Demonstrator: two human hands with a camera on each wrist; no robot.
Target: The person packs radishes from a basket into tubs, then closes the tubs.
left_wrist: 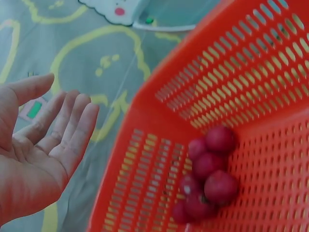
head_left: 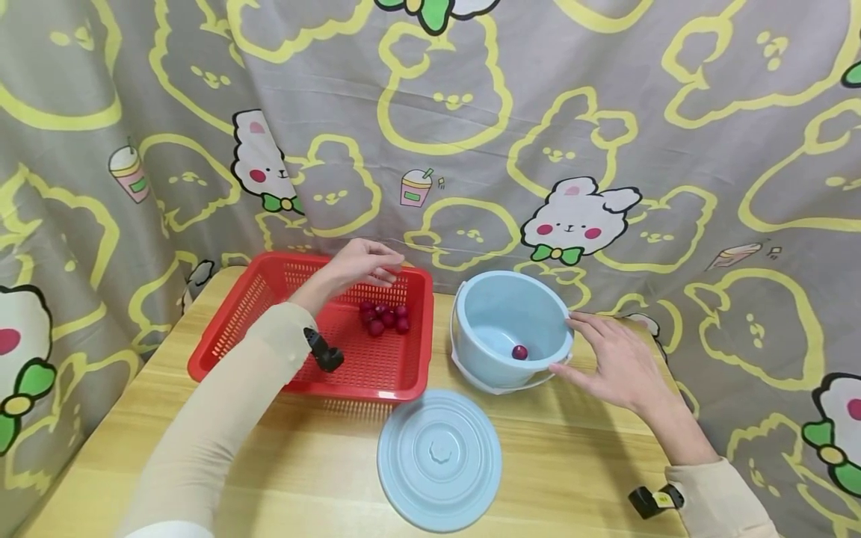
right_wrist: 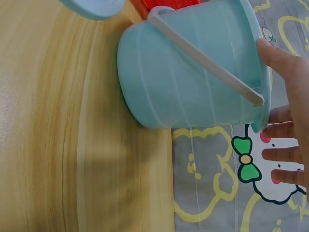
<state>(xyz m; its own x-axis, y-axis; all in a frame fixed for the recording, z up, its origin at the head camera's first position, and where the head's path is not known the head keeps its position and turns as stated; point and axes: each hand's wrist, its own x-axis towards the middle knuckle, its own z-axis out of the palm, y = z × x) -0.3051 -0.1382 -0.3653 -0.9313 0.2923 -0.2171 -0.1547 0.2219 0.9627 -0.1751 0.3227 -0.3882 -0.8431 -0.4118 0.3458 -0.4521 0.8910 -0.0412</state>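
My left hand (head_left: 359, 265) hovers over the back right part of a red perforated basket (head_left: 350, 390). Its fingers are loosely bent with nothing between them, and the left wrist view shows an empty palm. Below it, several small dark red round fruits (head_left: 389, 320) lie bunched on the basket floor. At a light blue bucket (head_left: 480, 365), my right hand (head_left: 619, 366) touches the right side of the rim, thumb and fingers spread. One dark red fruit (head_left: 519, 352) lies inside on the bucket's bottom. The bucket's pale handle (right_wrist: 207, 63) hangs down along its side.
A round light blue lid (head_left: 440, 459) lies flat on the wooden table (head_left: 565, 478), in front of the basket and bucket. Behind the table hangs a grey patterned curtain (head_left: 471, 172), close to the basket's back rim.
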